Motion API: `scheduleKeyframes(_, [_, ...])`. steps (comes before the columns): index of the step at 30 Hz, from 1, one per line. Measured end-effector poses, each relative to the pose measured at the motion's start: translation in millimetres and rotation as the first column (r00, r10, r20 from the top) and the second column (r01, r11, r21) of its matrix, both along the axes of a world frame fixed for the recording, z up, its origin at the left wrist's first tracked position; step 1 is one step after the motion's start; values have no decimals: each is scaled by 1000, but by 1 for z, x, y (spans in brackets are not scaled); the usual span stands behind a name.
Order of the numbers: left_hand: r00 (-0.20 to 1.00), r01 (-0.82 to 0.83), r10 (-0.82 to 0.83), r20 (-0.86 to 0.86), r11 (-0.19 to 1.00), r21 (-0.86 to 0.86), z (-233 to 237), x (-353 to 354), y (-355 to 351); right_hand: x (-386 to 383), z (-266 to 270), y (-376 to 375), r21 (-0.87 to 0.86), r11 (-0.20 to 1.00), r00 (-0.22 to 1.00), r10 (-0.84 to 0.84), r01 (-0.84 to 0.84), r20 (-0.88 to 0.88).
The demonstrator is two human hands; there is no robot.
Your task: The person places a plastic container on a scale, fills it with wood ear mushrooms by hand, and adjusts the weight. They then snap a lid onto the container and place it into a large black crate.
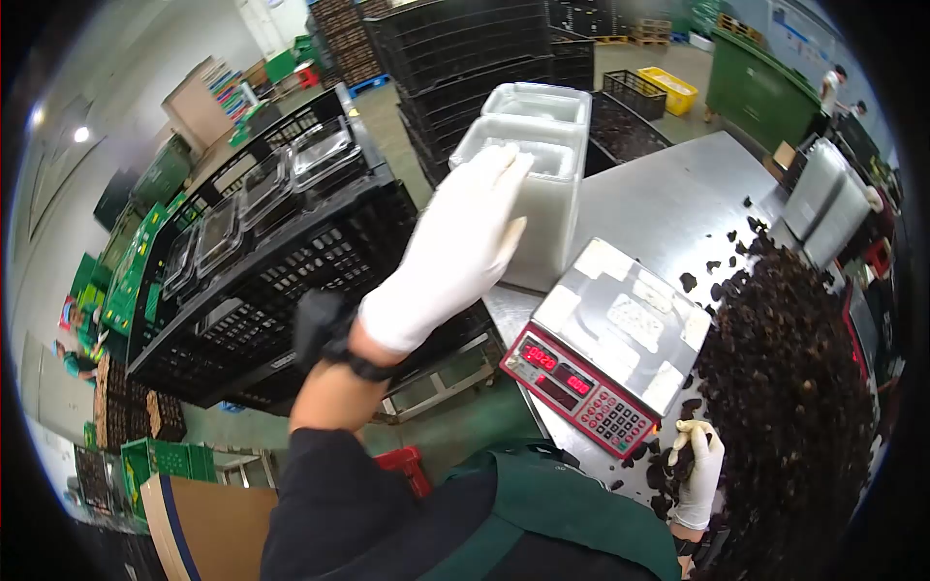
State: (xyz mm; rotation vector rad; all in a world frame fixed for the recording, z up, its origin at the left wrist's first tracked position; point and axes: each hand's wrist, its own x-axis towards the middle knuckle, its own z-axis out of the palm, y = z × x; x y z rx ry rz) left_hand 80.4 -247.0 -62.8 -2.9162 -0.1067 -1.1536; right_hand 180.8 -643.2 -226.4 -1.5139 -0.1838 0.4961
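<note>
My left hand (455, 237), in a white glove, reaches over a tall stack of clear plastic containers (542, 208), its outstretched fingertips at the top tray. To the right of the stack, a red and silver digital scale (610, 339) rests on the metal table (668, 184), with its display lit. Below the scale's right corner is my right hand (699, 465), also gloved, with curled fingers beside a large pile of dark, dried pieces (785, 387). Whether a small dark piece is between those fingers is too small to tell.
A black crate (281, 281) holding clear containers stands at the left. Tall black crates (465, 58) rise behind the stack. More clear containers (823, 203) stand at the table's right. A green bin (760, 87) and people (833, 87) are farther back.
</note>
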Motion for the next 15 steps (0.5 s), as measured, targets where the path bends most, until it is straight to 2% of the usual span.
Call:
scheduleKeyframes(1, [999,29,-30,37,1000,11,-17,24,8,-4,-3,-6,9,1000,1000,-4,4,-14])
scheduleKeyframes(3, [999,-34,32,18,991,131,-39,59,31,-12,-4,-18,15,999,999,-44,44,-26])
scheduleKeyframes(5, [978,-31,11,-207,995,-95,-24,69,31,-17,-3,-30,16,995,994,-100,101,-34])
scheduleKeyframes(7, [982,-116,87,-168,978,-173,-33,82,51,-20,-4,-43,-3,988,984,-153,154,-94])
scheduleKeyframes(10, [989,-43,-9,-147,937,-347,-29,83,63,-25,-15,-55,-5,984,972,-174,176,-157])
scheduleKeyframes(13, [999,-1,-12,-35,944,-330,-34,88,73,-24,-23,-53,18,988,972,-149,155,-183])
scheduleKeyframes(15, [997,-43,16,-70,913,-406,-25,87,74,-24,-19,-46,-4,993,976,-120,122,-183])
